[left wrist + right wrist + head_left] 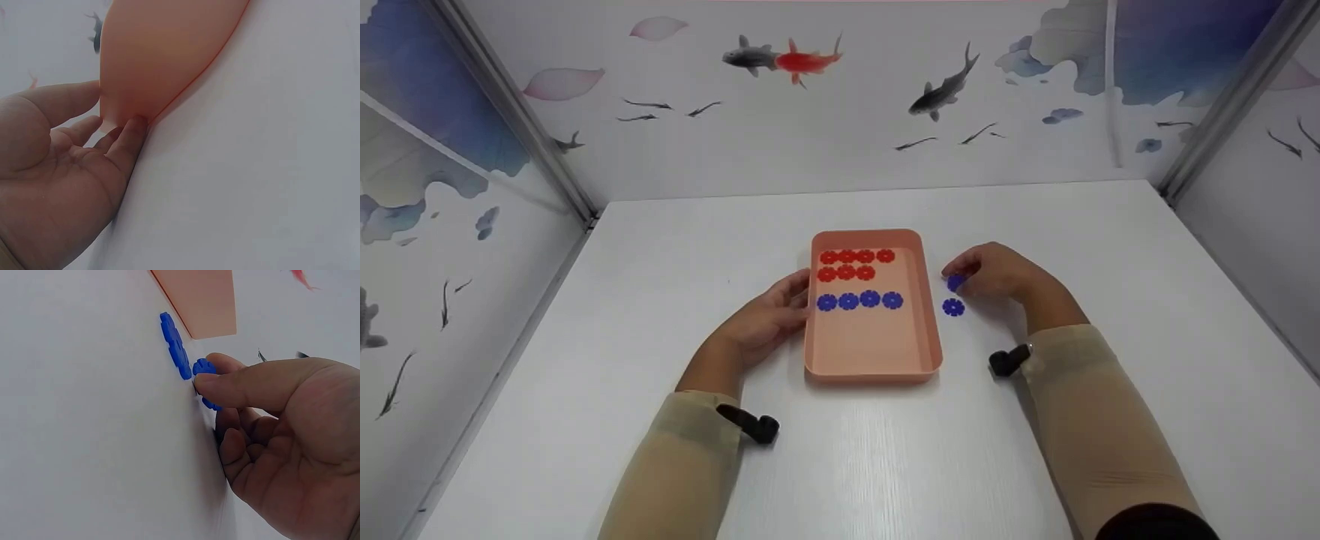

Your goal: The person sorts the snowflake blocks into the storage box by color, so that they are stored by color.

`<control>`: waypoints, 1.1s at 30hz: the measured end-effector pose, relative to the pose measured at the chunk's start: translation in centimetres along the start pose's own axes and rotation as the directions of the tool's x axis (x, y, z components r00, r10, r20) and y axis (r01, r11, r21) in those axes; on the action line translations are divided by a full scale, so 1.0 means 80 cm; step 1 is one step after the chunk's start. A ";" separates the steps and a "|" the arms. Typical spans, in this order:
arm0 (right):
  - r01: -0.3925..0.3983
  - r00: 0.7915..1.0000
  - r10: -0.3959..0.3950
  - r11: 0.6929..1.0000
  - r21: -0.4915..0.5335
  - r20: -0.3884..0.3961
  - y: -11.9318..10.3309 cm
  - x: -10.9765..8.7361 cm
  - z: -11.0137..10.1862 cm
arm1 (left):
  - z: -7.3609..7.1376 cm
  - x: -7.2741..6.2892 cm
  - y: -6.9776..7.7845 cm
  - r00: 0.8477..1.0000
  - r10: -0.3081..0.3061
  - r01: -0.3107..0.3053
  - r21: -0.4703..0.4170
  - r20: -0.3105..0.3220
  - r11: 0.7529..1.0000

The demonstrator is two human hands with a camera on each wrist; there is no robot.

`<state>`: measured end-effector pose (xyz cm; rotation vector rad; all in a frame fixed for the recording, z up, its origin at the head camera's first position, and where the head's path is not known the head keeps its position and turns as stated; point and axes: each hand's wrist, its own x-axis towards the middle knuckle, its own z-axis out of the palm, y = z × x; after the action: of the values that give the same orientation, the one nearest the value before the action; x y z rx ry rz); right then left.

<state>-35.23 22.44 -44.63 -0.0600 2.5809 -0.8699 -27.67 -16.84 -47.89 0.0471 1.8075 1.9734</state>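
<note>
A salmon-pink tray [873,356] lies on the table, with several red notched discs [847,272] in two rows and several blue notched discs [870,299] in one row. My left hand [765,319] touches the tray's left outer wall; its fingertips [135,125] rest low against the side in the left wrist view. Right of the tray, my right hand [994,271] pinches a blue notched disc [205,367] between thumb and fingers, close over the table. Another blue notched disc [953,307] lies flat on the table just below that hand in the head view.
The white table [585,360] is bounded by a back panel [840,142] and side panels printed with fish and leaves. A black strap end [1009,361] sticks out from the right sleeve, and a second one [757,426] from the left sleeve.
</note>
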 end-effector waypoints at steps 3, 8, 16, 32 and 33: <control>-0.008 1.000 0.008 1.000 -0.005 -0.007 0.000 0.001 -0.001 | 0.000 -0.001 0.000 1.000 -0.001 0.001 -0.002 -0.003 1.000; -0.012 1.000 0.012 1.000 0.002 -0.019 0.003 0.004 -0.004 | 0.000 -0.001 0.000 1.000 -0.002 0.001 -0.010 -0.023 1.000; -0.014 1.000 0.015 0.998 0.065 -0.019 0.004 0.003 -0.009 | 0.001 -0.001 0.000 1.000 0.000 0.000 -0.002 -0.024 1.000; 0.165 0.986 -0.146 0.932 0.323 -0.081 -0.036 -0.022 -0.018 | 0.001 -0.001 -0.001 1.000 0.006 -0.006 -0.004 -0.016 1.000; 0.183 0.983 -0.164 0.927 0.328 -0.085 -0.043 -0.024 -0.017 | 0.001 -0.001 -0.001 1.000 0.007 -0.007 -0.006 -0.017 1.000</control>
<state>-34.32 20.79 -40.96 -0.1699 2.4674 -1.3840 -27.52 -16.82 -47.92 0.0355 1.8142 1.9895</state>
